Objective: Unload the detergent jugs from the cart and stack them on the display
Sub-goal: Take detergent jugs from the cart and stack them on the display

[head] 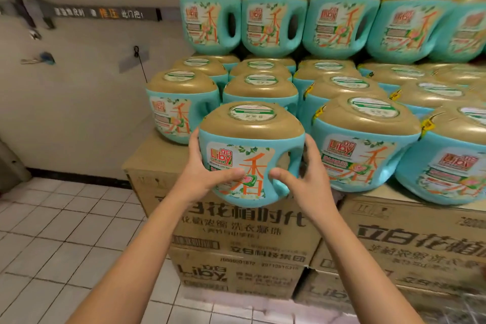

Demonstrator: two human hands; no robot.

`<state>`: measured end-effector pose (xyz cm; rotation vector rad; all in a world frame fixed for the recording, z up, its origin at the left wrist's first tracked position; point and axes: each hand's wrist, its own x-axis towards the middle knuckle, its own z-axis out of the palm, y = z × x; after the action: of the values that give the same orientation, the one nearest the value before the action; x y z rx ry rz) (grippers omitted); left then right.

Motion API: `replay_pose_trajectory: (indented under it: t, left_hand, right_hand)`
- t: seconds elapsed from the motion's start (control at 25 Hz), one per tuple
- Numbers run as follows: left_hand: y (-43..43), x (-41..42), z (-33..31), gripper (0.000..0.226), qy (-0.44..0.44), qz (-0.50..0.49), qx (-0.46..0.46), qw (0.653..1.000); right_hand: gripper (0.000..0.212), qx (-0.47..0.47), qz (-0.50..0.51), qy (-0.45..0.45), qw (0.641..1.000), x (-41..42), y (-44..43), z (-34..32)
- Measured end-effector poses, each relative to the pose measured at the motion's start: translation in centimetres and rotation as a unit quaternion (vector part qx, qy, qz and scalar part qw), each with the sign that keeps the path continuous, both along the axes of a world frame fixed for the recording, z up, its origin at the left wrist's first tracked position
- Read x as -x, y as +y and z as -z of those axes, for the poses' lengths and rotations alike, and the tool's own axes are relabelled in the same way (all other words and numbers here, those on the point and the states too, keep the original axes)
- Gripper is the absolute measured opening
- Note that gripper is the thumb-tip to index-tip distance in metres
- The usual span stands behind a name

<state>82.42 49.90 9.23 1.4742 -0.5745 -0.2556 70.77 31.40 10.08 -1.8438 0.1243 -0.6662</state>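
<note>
1. Two hands carry one teal detergent jug (251, 155) at the front left of the display. It is between a jug at the left (181, 105) and a jug at the right (365, 144), just above the front edge of the top cardboard carton (236, 231).
2. The left hand (207, 166) grips the left side of the jug, with the thumb pressed on the label. The right hand (299, 173) grips the handle side, with the thumb on the front. The other fingers are curled behind the body and mostly hidden.
3. The base of the jug seems to hang free of the carton, but the wide lens bends the view, so contact cannot be told for sure.
4. The jug stands upright: the gold cap (251, 123) is up, the label faces the person, and the handle (288, 163) points to the person's right. Its body is squat, about as wide as tall, so the long axis is weak and probably vertical.
5. A full jug is probably heavy. The plastic looks stiff, and the glossy label can be slippery. A good hold is through the handle, or with both palms low on the sides.
6. The upper row of jugs (273, 21) faces the same way.
</note>
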Motion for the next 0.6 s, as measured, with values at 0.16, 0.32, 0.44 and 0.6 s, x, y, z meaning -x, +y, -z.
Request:
replay_pose_trajectory:
  t: [0.16, 0.32, 0.44, 0.6]
  left_hand:
    - [-0.6, -1.3, 0.6, 0.123, -0.015, 0.019, -0.012, 1.000]
    - [-1.0, -1.7, 1.0, 0.110, -0.008, -0.024, -0.024, 0.999]
    - [-1.4, -1.8, 1.0, 0.118, -0.044, -0.074, -0.068, 0.994]
    - [-2.4, -1.7, 1.0, 0.122, -0.040, -0.103, -0.051, 0.993]
  right_hand:
    - [0.087, 0.023, 0.055, 0.028, 0.998, -0.4, 0.3, 0.7]
    - [0.091, 0.129, 0.121, 0.072, 0.982, -0.9, 0.7, 0.6]
    - [0.089, 0.152, 0.174, 0.074, 0.970, -1.2, 1.1, 0.5]
    - [0.079, 0.140, 0.228, 0.095, 0.959, -1.4, 1.7, 0.7]
